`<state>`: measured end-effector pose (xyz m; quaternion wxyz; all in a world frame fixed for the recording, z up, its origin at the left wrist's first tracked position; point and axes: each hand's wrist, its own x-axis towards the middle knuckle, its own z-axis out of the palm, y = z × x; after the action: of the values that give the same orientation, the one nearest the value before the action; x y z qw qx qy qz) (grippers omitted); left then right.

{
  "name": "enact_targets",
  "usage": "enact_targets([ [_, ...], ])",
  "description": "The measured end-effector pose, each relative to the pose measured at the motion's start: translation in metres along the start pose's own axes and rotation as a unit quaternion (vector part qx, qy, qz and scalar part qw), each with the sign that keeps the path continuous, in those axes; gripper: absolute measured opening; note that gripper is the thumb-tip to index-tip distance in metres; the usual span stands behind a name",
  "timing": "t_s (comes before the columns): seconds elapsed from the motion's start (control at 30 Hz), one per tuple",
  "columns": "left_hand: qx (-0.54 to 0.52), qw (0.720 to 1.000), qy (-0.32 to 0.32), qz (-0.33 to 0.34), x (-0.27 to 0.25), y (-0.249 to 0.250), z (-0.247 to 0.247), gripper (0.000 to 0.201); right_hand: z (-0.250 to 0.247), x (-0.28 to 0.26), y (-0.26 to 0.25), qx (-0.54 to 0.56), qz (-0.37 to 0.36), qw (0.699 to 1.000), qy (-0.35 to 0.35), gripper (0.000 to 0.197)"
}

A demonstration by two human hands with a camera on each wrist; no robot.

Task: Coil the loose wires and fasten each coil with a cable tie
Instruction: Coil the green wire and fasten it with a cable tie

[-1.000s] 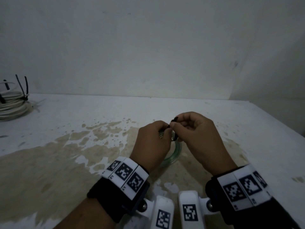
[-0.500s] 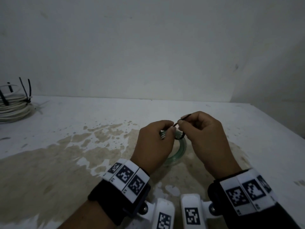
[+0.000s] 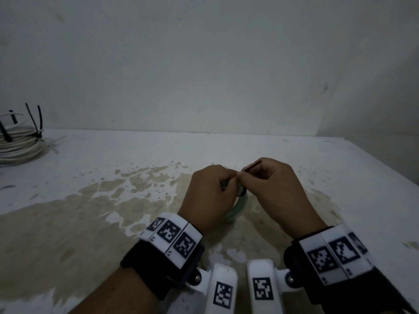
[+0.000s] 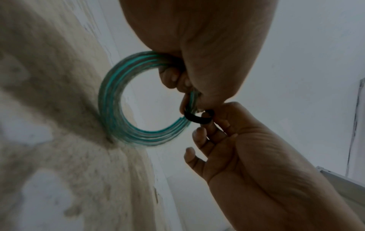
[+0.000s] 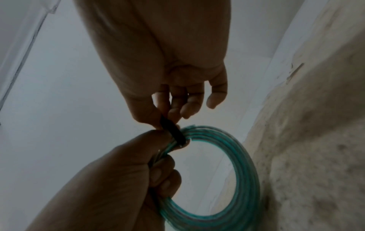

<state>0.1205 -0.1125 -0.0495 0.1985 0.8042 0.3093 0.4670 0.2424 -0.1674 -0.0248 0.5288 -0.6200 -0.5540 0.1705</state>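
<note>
Left hand [image 3: 209, 192] is gripping the green coil [image 4: 116, 112] above the stained surface [image 3: 95, 214], near centre. Right hand [image 3: 275, 189] is pinching the black tie [image 5: 173, 132] looped round it, probably pulling its tail. White tied coil [image 3: 19, 143] is lying far left.

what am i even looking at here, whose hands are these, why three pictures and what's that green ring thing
There is no machine here: a person works with two bare hands and wears three cameras. The wide picture comes from a head camera looking down; the two close ones come from cameras strapped to each wrist, hence the white tagged wristbands.

The left hand grips a coil of thin green wire. The right hand pinches a black cable tie looped round that coil.

Below them is a white table with brown stains. At its far left lies a coil of white cable already fastened with black ties.
</note>
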Motion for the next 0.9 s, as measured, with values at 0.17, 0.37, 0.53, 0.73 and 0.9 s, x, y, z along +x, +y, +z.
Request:
enact_targets([
  [0.17, -0.049, 0.996, -0.028, -0.064, 0.001, 0.004, 0.0, 0.026, -0.001, 0.0, -0.001, 0.005, -0.012, 0.997, 0.07, 0.012],
  [0.37, -0.03, 0.999, -0.006, -0.031, 0.0, 0.0, -0.001, 0.019, 0.001, -0.002, -0.003, 0.016, -0.026, 0.999, 0.028, 0.01],
  [0.53, -0.009, 0.999, -0.03, -0.014, 0.0, 0.0, 0.0, 0.021, -0.006, 0.001, 0.001, -0.023, -0.031, 0.999, -0.013, 0.013],
  [0.73, -0.181, 0.968, -0.059, -0.165, 0.004, 0.007, -0.004, 0.023, -0.007, 0.002, -0.001, 0.013, -0.05, 0.998, 0.048, 0.008],
  [0.9, -0.262, 0.936, -0.105, -0.211, 0.005, 0.015, -0.008, 0.016, -0.007, 0.002, 0.001, -0.002, -0.062, 0.996, 0.057, 0.015],
])
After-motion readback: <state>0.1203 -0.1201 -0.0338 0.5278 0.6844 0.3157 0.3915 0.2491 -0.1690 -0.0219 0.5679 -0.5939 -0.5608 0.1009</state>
